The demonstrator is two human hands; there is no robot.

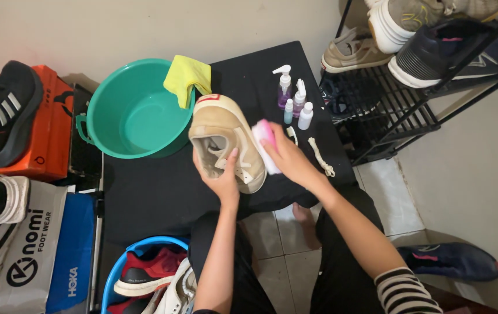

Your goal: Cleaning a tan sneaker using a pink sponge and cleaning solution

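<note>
My left hand [221, 177] grips a beige sneaker [226, 131] from inside its opening, holding it above the black table [156, 192]. My right hand [287, 158] presses a pink and white brush [265, 142] against the sneaker's right side. A teal basin [130, 110] stands just left of the shoe, with a yellow cloth [186, 78] draped over its rim. Small spray and pump bottles [294, 102] stand behind my right hand. White laces [321, 157] lie on the table to the right.
A black metal shoe rack [400, 99] with several sneakers stands at the right. An orange box [51, 125] bearing a black sneaker, bags and a blue basket [122, 264] of shoes sit at the left and front. A dark shoe [452, 261] lies on the tiled floor.
</note>
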